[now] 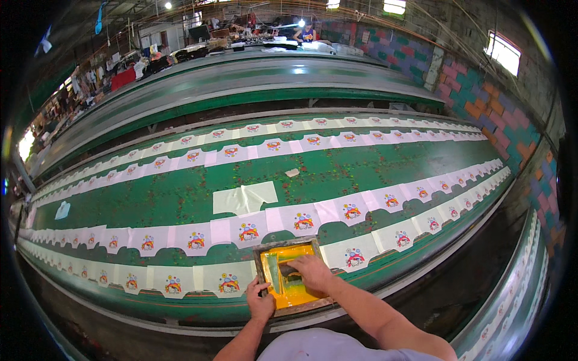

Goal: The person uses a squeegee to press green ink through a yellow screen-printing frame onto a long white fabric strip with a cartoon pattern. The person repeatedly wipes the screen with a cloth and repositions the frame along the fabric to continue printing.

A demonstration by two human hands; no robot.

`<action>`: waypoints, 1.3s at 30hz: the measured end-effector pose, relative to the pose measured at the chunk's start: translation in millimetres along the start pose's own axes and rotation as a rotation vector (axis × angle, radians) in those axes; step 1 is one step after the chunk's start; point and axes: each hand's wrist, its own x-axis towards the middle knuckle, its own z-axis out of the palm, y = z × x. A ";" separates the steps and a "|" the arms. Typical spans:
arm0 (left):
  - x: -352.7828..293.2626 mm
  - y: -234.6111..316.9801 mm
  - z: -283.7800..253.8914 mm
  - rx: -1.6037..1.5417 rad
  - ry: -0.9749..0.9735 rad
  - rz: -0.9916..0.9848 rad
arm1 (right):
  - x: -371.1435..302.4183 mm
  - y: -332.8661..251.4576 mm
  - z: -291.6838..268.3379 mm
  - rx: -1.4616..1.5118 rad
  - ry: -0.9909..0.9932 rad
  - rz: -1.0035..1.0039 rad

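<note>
A wooden-framed printing screen [286, 243] lies near the table's front edge, its inside smeared with yellow-orange ink [293, 251]. My left hand [260, 302] grips the left side of its frame near the lower corner. Inside the frame, my right hand [310, 272] is closed on a squeegee [290, 274], only partly visible under my fingers. Whatever lies beneath the screen is hidden. On either side of it in the front row are pale yellow cut fabric pieces, one at the left [229, 284] and one at the right [354, 257], each with a colourful cartoon print.
The long green table [180, 207] carries several rows of printed fabric pieces. A plain pale yellow piece [245, 198] lies mid-table beyond the screen, with a small beige scrap [292, 172] farther off. More long tables [253, 75] stand behind; another person [306, 34] is at the far end.
</note>
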 end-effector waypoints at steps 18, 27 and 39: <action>1.6 6.8 -1.2 0.115 -0.034 0.040 | -51.5 -34.8 8.2 -0.012 0.111 -0.082; 3.7 14.2 -2.2 0.073 -0.042 0.036 | -97.6 -66.8 7.3 0.079 0.026 -0.050; 4.6 10.1 -1.4 0.069 -0.017 0.056 | -133.8 -62.9 2.3 0.260 0.372 0.160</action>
